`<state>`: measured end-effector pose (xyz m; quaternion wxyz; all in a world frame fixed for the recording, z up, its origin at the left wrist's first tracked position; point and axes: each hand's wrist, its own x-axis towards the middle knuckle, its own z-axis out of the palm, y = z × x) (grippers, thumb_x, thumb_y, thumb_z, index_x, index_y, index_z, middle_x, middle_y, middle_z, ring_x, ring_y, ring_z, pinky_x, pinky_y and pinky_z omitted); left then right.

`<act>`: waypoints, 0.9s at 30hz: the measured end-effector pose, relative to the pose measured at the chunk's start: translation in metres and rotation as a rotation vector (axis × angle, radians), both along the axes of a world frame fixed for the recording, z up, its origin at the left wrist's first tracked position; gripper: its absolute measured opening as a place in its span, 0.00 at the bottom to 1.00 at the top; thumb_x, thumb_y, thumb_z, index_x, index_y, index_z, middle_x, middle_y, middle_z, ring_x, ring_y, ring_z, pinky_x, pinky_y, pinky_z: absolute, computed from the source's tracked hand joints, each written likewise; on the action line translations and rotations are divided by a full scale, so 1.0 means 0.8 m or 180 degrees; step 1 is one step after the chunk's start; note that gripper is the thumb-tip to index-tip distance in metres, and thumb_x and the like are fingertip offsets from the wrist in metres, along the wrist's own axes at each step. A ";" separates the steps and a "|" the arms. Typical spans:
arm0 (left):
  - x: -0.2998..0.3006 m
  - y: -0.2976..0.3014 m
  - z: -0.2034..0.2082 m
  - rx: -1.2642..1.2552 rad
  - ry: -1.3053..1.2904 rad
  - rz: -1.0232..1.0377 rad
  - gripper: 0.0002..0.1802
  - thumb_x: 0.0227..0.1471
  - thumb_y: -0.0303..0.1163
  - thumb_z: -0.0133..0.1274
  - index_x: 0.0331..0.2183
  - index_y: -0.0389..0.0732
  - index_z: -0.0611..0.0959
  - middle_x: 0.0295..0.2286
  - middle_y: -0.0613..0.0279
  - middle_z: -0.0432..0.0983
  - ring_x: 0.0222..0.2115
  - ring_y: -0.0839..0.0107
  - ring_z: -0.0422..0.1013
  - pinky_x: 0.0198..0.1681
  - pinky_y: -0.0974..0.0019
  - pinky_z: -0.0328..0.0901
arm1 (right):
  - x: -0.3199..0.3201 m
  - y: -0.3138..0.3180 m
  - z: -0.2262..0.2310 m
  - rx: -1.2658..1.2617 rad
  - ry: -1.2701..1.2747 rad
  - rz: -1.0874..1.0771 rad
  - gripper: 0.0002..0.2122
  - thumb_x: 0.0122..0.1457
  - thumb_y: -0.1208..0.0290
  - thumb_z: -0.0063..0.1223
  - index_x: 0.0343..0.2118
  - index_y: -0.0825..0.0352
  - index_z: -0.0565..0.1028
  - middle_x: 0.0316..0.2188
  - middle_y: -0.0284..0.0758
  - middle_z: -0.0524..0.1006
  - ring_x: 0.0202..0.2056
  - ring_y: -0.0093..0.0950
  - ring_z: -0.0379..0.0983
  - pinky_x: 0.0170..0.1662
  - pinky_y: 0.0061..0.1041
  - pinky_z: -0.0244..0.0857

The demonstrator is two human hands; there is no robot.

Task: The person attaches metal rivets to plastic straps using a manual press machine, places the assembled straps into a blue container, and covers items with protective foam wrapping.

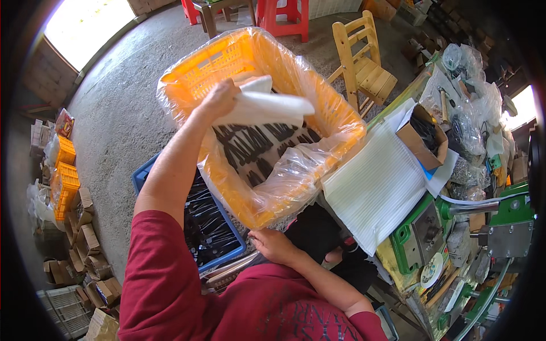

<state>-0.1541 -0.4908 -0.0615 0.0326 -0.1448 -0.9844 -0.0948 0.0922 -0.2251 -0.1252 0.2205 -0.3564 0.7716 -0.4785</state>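
My left hand point(220, 98) is closed on a white foam sheet point(273, 109), which is slightly blurred by motion and hangs over a yellow plastic crate point(196, 71). Clear plastic film point(296, 176) lines the crate and folds over its rim. Inside, rows of small dark parts point(250, 145) lie on a pale layer; the sheet hides some of them. Close below the crate's near corner, my right hand point(274, 248) is in front of my body with its fingers curled. What those fingers hold, if anything, I cannot make out.
A blue tray point(242, 250) of black parts stands below the crate, left. On the right, a workbench carries white foam sheeting point(375, 182), a cardboard box point(418, 136) and a green machine point(421, 233). A wooden chair point(372, 74) and red stools point(284, 23) stand beyond.
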 end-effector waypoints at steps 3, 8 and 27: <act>0.000 -0.015 0.023 0.0724 0.0929 0.0136 0.16 0.33 0.24 0.43 0.31 0.39 0.77 0.30 0.48 0.71 0.35 0.53 0.66 0.38 0.60 0.61 | 0.001 -0.001 0.005 -0.0101 0.0086 0.0002 0.09 0.48 0.72 0.44 0.33 0.67 0.68 0.27 0.42 0.71 0.28 0.39 0.68 0.31 0.34 0.62; 0.004 -0.010 0.073 0.1296 0.1325 0.0945 0.16 0.35 0.22 0.42 0.33 0.38 0.75 0.30 0.45 0.70 0.36 0.51 0.65 0.40 0.59 0.59 | 0.000 0.004 0.016 -0.0100 0.0182 0.0128 0.09 0.47 0.74 0.45 0.33 0.68 0.68 0.26 0.42 0.70 0.28 0.38 0.68 0.31 0.32 0.62; 0.059 0.096 0.201 0.0577 0.3137 -0.0483 0.17 0.33 0.15 0.44 0.30 0.42 0.74 0.31 0.60 0.68 0.31 0.62 0.68 0.33 0.68 0.64 | -0.057 0.072 0.218 -0.0813 0.1206 -0.1153 0.12 0.45 0.78 0.49 0.36 0.70 0.67 0.32 0.38 0.69 0.27 0.24 0.68 0.32 0.20 0.61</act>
